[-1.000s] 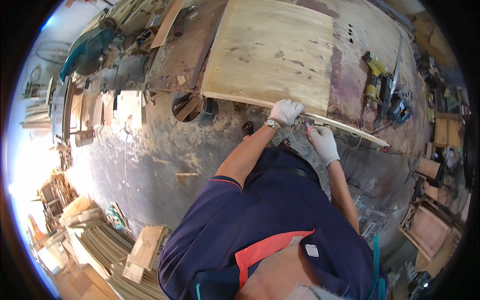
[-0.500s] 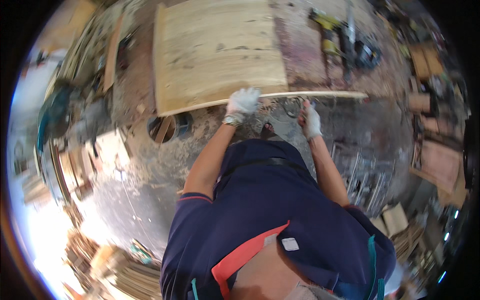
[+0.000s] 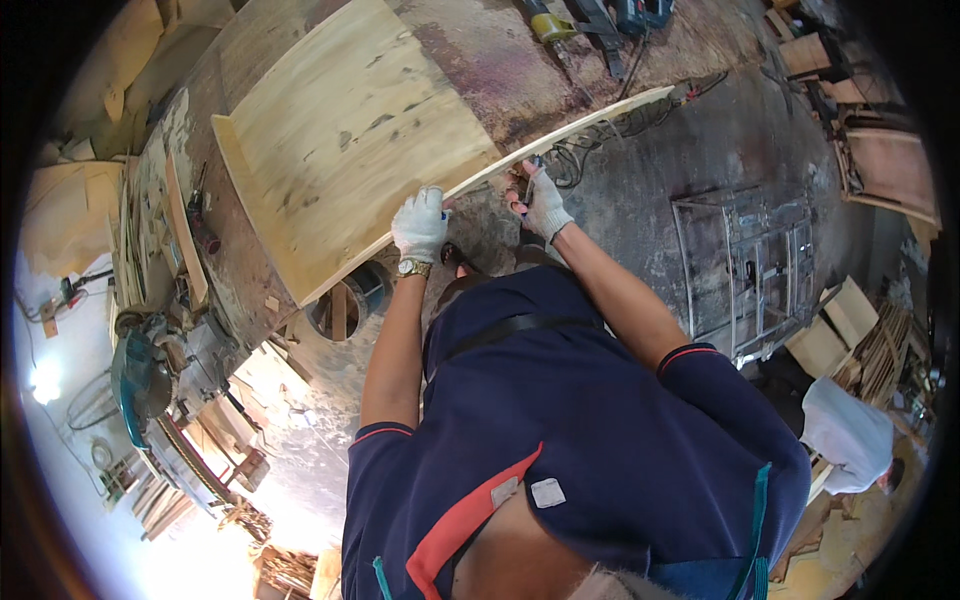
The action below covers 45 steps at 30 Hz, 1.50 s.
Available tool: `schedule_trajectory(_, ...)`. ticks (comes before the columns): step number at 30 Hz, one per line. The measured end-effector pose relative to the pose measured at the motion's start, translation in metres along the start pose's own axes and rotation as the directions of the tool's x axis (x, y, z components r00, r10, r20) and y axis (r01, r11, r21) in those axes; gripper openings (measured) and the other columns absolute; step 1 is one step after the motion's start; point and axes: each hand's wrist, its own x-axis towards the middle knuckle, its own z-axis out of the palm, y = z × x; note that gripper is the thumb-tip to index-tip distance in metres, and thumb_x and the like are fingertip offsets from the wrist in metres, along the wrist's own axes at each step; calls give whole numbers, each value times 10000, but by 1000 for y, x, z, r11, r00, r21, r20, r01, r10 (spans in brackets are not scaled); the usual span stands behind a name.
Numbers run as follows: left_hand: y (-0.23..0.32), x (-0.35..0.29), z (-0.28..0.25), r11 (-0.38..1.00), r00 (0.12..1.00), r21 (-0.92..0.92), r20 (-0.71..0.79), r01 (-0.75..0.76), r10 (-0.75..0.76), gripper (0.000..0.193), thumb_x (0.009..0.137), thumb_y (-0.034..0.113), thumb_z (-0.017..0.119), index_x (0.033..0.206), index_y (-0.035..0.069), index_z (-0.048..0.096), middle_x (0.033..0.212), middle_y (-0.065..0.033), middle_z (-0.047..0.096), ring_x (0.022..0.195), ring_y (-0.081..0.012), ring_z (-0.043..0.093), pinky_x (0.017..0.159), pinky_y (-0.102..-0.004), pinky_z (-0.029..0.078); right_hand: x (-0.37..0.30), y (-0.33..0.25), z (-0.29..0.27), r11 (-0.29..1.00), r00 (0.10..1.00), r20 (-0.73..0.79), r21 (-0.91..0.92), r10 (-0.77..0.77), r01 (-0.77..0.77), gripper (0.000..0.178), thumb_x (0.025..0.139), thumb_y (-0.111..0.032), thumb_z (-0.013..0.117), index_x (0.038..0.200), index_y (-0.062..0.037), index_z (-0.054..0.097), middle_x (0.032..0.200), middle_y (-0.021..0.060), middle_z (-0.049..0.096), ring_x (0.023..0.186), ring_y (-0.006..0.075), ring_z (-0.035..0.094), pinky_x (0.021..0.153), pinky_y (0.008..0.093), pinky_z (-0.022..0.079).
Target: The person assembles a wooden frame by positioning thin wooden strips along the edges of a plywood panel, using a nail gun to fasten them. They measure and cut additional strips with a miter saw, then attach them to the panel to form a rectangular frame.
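A thin pale wooden strip (image 3: 590, 119) runs along the near edge of a wide plywood panel (image 3: 350, 130) and sticks out past it to the right. My left hand (image 3: 420, 228), in a white glove with a watch at the wrist, is closed over the strip at the panel's near edge. Just right of it, my right hand (image 3: 543, 205) is curled below the strip. Its glove leaves some fingertips bare. Something small and dark shows at those fingers, too small to name.
A yellow-green power tool (image 3: 552, 28) lies on the worn workbench (image 3: 460, 60) beyond the strip. Cables (image 3: 570, 165) hang below its edge. A round bin (image 3: 350, 300) stands under the panel's near corner. Right, a metal frame (image 3: 750, 270) is on the floor; left, a teal saw (image 3: 135, 385).
My view has turned, so the bench, panel and strip now slant up to the right. My left hand stays on the strip; my right hand stays close below it.
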Motion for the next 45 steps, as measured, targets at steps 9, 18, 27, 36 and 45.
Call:
schedule_trajectory(9,7,6,-6,998,995,14,-78,-54,55,251,903,334,719,992,117,631,965,-90,690,851,-324,672,702,-469,540,23,24,-83,597,930,-16,-771,-368,223,346,1011,-282,526,1168,-24,695,824,123,680,724,223,640,686,372,502)
schedule_trajectory(18,2,-3,-5,998,1000,57,10,-16,15,267,862,252,756,1029,95,619,1047,-108,700,910,-330,677,758,-465,544,-7,-10,-36,285,860,283,-860,-425,424,380,1000,-218,565,1325,-31,629,1133,207,715,1032,333,689,907,381,516)
schedule_trajectory(27,5,3,-6,997,999,60,-3,-46,46,227,878,235,731,1009,98,607,1004,-108,688,903,-335,672,752,-469,536,43,12,-54,227,802,328,-844,-499,486,331,994,-221,580,1283,-75,646,1132,216,713,1004,427,679,879,454,531)
schedule_trajectory(36,4,-1,-3,997,1000,79,-1,-14,14,222,905,268,720,1004,103,609,981,-106,687,887,-337,673,743,-475,531,16,-7,-41,150,786,421,-833,-453,532,327,1000,-209,543,1274,-84,669,1239,224,672,1086,442,646,921,469,523)
schedule_trajectory(45,4,0,-5,995,999,103,41,6,-10,260,878,279,747,1028,108,620,1006,-93,689,910,-320,675,755,-465,539,26,1,-54,211,798,387,-826,-462,523,335,965,-110,606,1291,-47,657,1214,194,696,1047,373,682,918,410,527)
